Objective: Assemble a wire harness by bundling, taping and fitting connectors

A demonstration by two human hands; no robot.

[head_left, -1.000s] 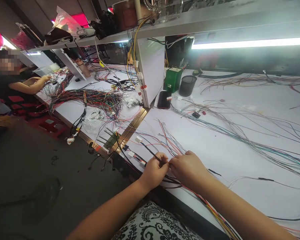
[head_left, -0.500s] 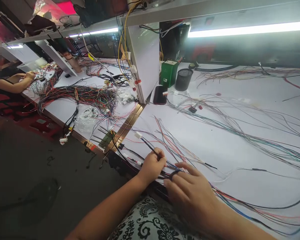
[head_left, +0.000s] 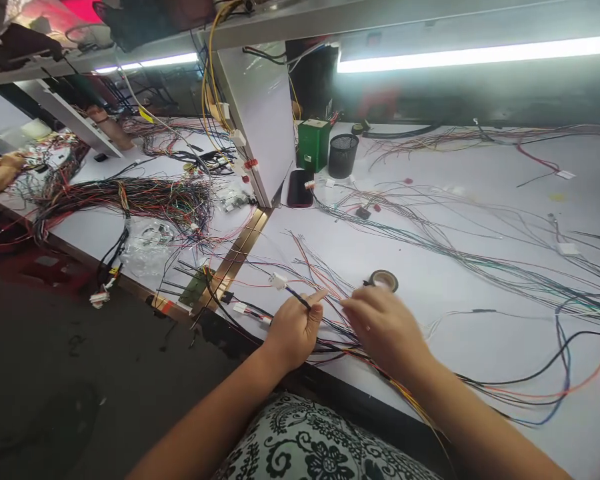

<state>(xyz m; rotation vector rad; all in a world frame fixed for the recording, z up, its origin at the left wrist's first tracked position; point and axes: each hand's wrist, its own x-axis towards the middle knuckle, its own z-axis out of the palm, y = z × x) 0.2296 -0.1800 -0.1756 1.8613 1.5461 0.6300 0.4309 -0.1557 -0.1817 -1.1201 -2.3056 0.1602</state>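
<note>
My left hand (head_left: 296, 328) is closed around a dark-wrapped wire bundle (head_left: 300, 298). A white plug connector (head_left: 278, 281) sticks out past its fingers at the bundle's end. Just to the right, my right hand (head_left: 384, 321) is raised over the wires, its fingers curled together and slightly blurred; whatever they pinch is hidden. A roll of black tape (head_left: 384, 281) is right behind the right fingers. Red and grey loose wires (head_left: 325, 270) fan out beyond both hands, and more wires run beneath them along the table edge.
A thick wire heap (head_left: 150, 197) and a plastic bag (head_left: 147, 243) are on the left. A green board with metal pins (head_left: 194, 288) sits at the edge. Behind are a phone (head_left: 300, 189), a green box (head_left: 313, 145) and a mesh cup (head_left: 343, 157). Long wires (head_left: 460, 250) cross the right side.
My right hand has risen from the wires near the edge and curled its fingers. The tape roll now shows behind it. My left hand keeps the bundle; the view has swung right.
</note>
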